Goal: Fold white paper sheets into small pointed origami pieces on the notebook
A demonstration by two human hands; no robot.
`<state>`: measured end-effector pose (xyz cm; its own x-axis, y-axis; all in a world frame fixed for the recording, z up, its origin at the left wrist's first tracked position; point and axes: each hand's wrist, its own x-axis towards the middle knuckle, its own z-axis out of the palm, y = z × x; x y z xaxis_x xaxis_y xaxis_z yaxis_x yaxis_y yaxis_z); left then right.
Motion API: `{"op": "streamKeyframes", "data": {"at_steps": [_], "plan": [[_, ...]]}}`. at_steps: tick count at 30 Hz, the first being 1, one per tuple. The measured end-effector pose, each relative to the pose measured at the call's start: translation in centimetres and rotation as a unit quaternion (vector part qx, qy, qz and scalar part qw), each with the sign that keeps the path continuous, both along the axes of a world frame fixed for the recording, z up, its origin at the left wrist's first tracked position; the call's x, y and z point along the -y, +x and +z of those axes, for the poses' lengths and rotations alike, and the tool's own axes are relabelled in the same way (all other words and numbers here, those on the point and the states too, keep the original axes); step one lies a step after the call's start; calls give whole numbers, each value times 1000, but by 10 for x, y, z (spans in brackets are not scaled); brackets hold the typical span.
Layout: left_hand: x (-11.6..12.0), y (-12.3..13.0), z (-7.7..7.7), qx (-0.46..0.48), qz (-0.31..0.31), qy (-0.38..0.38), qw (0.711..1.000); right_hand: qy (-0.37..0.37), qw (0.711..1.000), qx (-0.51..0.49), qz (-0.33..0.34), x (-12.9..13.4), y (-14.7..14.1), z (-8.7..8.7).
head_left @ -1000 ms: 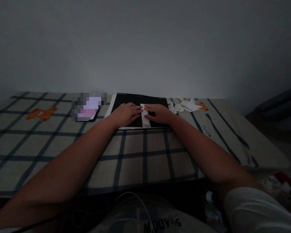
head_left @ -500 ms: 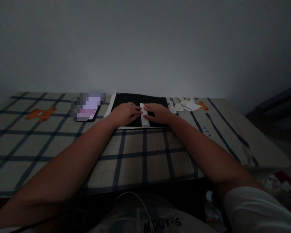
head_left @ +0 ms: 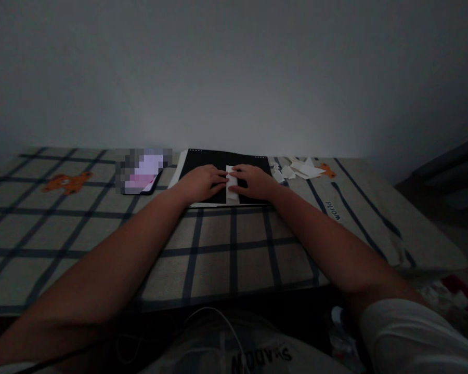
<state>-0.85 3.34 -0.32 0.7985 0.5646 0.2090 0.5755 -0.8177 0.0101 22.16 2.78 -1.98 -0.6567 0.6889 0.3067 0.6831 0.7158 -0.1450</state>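
Observation:
A narrow white folded paper strip [head_left: 231, 196] lies lengthwise over a black sheet or pad cover [head_left: 214, 157], its near end close to the cover's front edge. From the left, my left hand [head_left: 203, 183] holds the strip's edge with its fingertips. My right hand [head_left: 254, 182] grips it from the other side, thumb nearer to me and fingers farther up. The fingertips of both hands almost meet over the strip's upper half, and hide part of it. White sheets [head_left: 176, 176] show under the cover's left side.
Left of the pad lies a phone [head_left: 144, 174] with a lit, blurred screen. Torn white paper scraps [head_left: 302, 169] lie to the right. The checked tablecloth [head_left: 214, 259] has orange bear prints. Behind the table is a wall [head_left: 234, 78]. A clear bottle [head_left: 341, 337] stands below the table's front edge.
The near end of the paper strip has shifted slightly left. Both hands keep nearly the same place and hold on it.

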Motion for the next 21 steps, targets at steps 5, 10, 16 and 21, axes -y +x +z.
{"op": "streamKeyframes", "data": {"at_steps": [5,10,16,21], "plan": [[1,-2,1,18,-19,9,1000,-9,1000,3,10,-3,3,0],[1,-2,1,24,-33,18,999,-25,999,-11,41,-8,12,-2],[4,-3,5,41,-44,9,998,-25,999,-16,40,-9,12,-3],[6,-6,8,40,-36,-9,999,-30,999,-9,33,-8,11,-2]]}}
